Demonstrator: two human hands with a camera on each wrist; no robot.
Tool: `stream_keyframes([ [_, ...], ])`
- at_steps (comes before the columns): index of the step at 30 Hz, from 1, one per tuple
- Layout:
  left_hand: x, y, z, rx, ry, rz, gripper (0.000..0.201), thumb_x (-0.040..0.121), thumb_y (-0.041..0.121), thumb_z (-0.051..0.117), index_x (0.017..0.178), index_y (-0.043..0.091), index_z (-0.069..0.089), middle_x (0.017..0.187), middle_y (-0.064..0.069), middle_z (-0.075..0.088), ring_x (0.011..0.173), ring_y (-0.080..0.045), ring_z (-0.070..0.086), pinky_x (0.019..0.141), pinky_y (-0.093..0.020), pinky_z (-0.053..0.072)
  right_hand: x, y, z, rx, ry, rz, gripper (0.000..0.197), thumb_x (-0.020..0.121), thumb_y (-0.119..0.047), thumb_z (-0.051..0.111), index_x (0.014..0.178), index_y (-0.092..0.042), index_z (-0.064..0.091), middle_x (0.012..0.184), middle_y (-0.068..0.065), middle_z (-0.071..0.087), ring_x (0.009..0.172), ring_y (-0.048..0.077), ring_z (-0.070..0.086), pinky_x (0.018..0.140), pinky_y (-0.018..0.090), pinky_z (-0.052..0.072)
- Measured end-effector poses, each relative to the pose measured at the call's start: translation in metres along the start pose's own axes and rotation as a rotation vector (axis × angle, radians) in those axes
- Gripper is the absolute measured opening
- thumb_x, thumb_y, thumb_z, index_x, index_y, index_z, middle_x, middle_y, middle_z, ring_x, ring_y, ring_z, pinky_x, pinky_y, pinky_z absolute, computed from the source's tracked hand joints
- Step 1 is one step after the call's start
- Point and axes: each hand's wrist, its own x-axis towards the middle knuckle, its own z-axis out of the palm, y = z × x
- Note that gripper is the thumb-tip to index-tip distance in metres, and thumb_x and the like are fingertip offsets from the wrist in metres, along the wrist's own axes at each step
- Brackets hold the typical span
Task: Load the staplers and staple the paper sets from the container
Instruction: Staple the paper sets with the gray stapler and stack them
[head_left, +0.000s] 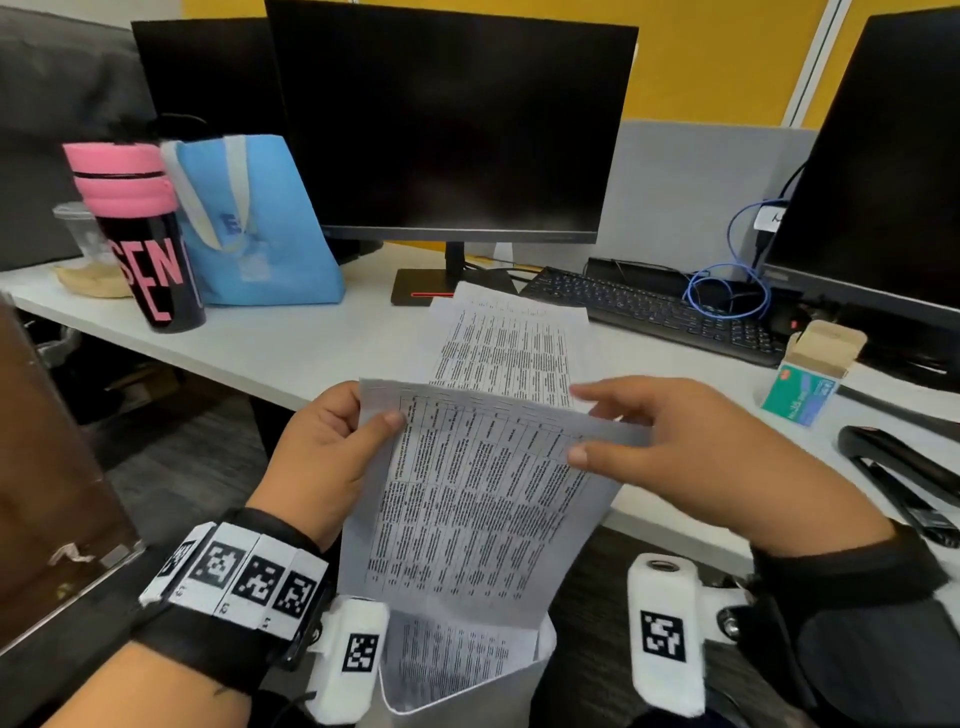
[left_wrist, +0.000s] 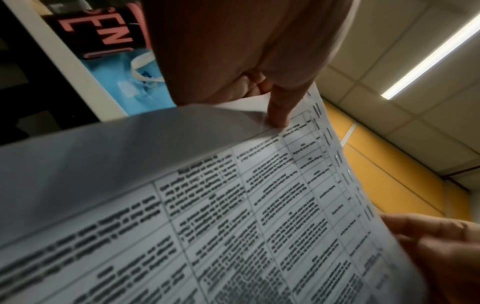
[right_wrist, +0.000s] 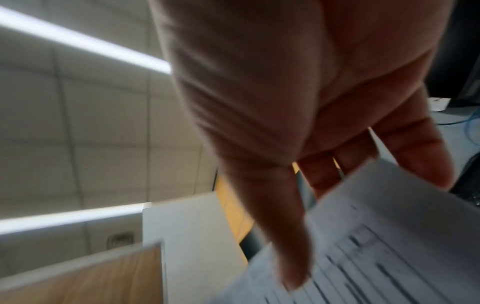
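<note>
**Both hands hold printed sheets above the container**

At the far left of the white bench (head_left: 291, 353) stands a black tumbler (head_left: 150, 249) with a pink lid, just beside a blue tote bag (head_left: 260, 228). Right of them sits a dark monitor (head_left: 452, 130) on its stand.

The left hand (head_left: 322, 447) has its grip closed on the paper set (head_left: 467, 499), thumb pressed on the printed face near the top left corner and fingers behind. The sheets are lifted in front of the bench edge, their lower end reaching into the white container (head_left: 467, 696) at the bottom of the head view.

The right hand (head_left: 696, 447) pinches the top right edge of the same sheets between thumb and fingers.

Further right lie a black keyboard (head_left: 660, 312), an open box of staples (head_left: 810, 374) and a black stapler (head_left: 904, 473), resting on the bench near the right hand but apart from it.
</note>
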Motion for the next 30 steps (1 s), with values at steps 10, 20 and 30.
stream_keyframes([
  [10,-0.016,-0.065,-0.038,0.273,-0.03,-0.108,0.018,0.089,-0.007,0.06,0.086,0.009,0.065,0.08,-0.008,0.075,0.075,-0.016,0.07,0.071,-0.032,0.054,0.012,0.024,0.081,-0.452,-0.129,-0.048,0.039,0.09,-0.008,0.051,0.116,-0.032,0.067,0.106,-0.005,0.069,0.095,0.014,0.061,0.072,0.024,0.041],
  [20,-0.025,-0.12,-0.06,0.745,-0.202,-0.21,0.036,0.085,0.005,0.067,0.074,0.038,0.066,0.077,0.002,0.073,0.076,-0.011,0.067,0.079,-0.036,0.054,0.016,0.047,0.127,-0.546,-0.245,0.008,0.027,0.092,-0.013,0.052,0.112,-0.026,0.065,0.104,-0.001,0.065,0.096,0.02,0.061,0.083,0.031,0.049],
  [30,-0.019,-0.1,-0.049,0.746,-0.088,-0.08,0.043,0.08,0.014,0.077,0.111,0.036,0.056,0.101,0.005,0.064,0.094,-0.008,0.061,0.09,-0.026,0.048,0.022,0.038,0.128,-0.252,-0.228,-0.092,0.043,0.097,-0.026,0.052,0.138,-0.039,0.049,0.129,-0.009,0.06,0.112,0.005,0.056,0.089,0.013,0.038],
])
